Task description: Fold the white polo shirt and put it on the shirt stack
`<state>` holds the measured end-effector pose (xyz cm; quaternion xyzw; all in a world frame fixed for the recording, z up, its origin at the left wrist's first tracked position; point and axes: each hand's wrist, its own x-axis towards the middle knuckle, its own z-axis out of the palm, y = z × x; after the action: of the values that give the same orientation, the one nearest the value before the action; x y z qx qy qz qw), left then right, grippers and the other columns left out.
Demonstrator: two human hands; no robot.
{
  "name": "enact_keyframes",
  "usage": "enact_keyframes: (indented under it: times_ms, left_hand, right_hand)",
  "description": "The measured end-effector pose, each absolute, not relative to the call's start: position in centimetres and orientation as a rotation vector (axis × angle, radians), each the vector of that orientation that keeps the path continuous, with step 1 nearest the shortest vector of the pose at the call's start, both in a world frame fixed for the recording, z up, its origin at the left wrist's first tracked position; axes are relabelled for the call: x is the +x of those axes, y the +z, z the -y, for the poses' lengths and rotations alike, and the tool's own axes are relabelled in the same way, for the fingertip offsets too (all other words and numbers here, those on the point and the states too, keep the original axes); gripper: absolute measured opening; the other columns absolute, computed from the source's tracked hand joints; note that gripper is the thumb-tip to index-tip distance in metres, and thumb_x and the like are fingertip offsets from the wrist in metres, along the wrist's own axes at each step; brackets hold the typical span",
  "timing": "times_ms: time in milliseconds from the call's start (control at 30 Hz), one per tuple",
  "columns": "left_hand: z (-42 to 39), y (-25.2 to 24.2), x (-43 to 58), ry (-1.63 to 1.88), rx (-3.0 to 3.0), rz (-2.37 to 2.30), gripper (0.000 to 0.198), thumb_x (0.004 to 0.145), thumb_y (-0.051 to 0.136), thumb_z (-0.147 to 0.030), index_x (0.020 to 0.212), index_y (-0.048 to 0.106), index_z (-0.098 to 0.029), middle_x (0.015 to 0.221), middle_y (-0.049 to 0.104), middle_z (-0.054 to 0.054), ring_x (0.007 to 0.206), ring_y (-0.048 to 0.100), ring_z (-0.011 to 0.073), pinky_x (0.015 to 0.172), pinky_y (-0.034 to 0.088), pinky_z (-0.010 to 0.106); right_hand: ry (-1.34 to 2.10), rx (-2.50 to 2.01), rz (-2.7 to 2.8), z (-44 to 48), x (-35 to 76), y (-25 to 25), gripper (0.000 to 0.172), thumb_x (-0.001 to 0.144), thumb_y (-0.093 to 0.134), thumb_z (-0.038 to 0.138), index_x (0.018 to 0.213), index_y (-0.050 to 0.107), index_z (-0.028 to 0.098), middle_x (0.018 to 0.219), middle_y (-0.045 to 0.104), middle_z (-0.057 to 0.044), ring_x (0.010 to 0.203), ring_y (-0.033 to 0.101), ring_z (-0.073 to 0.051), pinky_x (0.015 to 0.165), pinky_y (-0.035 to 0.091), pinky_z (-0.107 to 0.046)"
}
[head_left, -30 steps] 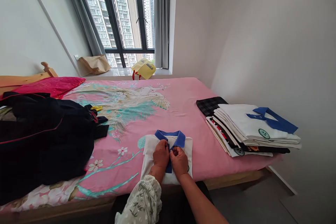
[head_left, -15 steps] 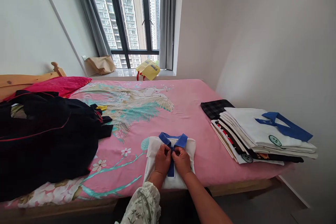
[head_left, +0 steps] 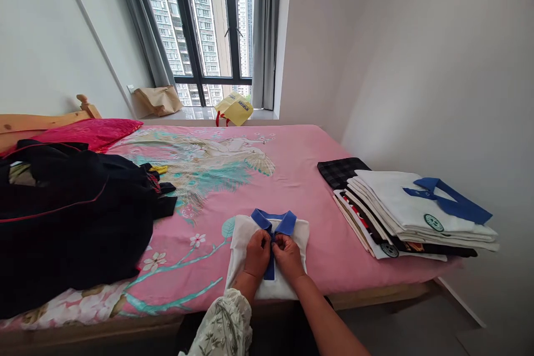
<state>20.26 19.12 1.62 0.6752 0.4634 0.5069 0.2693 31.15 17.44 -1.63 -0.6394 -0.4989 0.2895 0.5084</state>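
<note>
A white polo shirt [head_left: 242, 233] with a blue collar lies folded at the bed's front edge, its collar pointing away from me. My left hand [head_left: 257, 252] pinches the left side of the blue button placket just below the collar. From the other side my right hand [head_left: 287, 256] pinches the placket too, its fingertips close to those of the left. Whatever button sits between the fingertips is hidden by them. The lower part of the blue placket [head_left: 270, 270] shows beneath my hands.
A pile of folded shirts [head_left: 387, 200] stands on the right of the bed, beside a dark checked cloth [head_left: 340, 171]. Dark clothes [head_left: 75, 222] lie heaped on the left, near a red pillow [head_left: 92, 133]. A paper bag [head_left: 158, 101] and a yellow bag [head_left: 234, 108] rest by the window.
The view has shifted slightly. Both hands stay pinched at the shirt's placket, with barely any finger movement visible.
</note>
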Motion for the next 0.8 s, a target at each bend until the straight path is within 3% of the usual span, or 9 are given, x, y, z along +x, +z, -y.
enact_keyframes:
  times_ms: [267, 500, 600, 800]
  left_hand:
    - [-19.3, 1.4, 20.2, 1.348, 1.865, -1.228, 0.012, 0.075, 0.047, -0.019, 0.064, 0.046, -0.022, 0.064, 0.048, -0.002, 0.062, 0.044, 0.0134, 0.065, 0.04, 0.027]
    - [-19.4, 1.2, 19.9, 1.312, 1.827, -1.224, 0.013, 0.076, 0.046, -0.019, 0.064, 0.046, -0.021, 0.065, 0.05, -0.002, 0.064, 0.047, 0.0132, 0.066, 0.041, 0.027]
    - [-19.4, 1.3, 19.7, 1.298, 1.791, -1.215, 0.003, 0.073, 0.051, -0.019, 0.071, 0.05, -0.021, 0.069, 0.052, -0.002, 0.067, 0.05, 0.0135, 0.068, 0.042, 0.027]
    - [-20.0, 1.1, 19.6, 1.3, 1.654, -1.248, 0.009, 0.07, 0.056, -0.02, 0.075, 0.049, -0.02, 0.069, 0.051, -0.002, 0.065, 0.05, 0.0135, 0.065, 0.042, 0.027]
  right_hand:
    - [0.741, -1.419, 1.302, -17.1, 31.6, -0.8, 0.025, 0.081, 0.043, 0.031, 0.092, 0.062, 0.02, 0.076, 0.065, -0.003, 0.062, 0.057, -0.015, 0.059, 0.045, -0.026]
    - [0.706, -1.491, 1.552, -18.3, 32.2, 0.7, 0.01, 0.074, 0.048, 0.024, 0.074, 0.056, 0.019, 0.061, 0.057, 0.002, 0.055, 0.05, -0.012, 0.054, 0.036, -0.021]
    - [0.693, -1.509, 1.599, -18.3, 32.3, 0.9, 0.006, 0.074, 0.05, 0.022, 0.075, 0.055, 0.02, 0.062, 0.057, 0.002, 0.056, 0.049, -0.012, 0.055, 0.035, -0.021]
    - [0.633, -1.569, 1.624, -17.8, 31.8, 1.0, 0.01, 0.08, 0.048, 0.023, 0.079, 0.057, 0.02, 0.067, 0.06, 0.0, 0.058, 0.052, -0.012, 0.058, 0.035, -0.022]
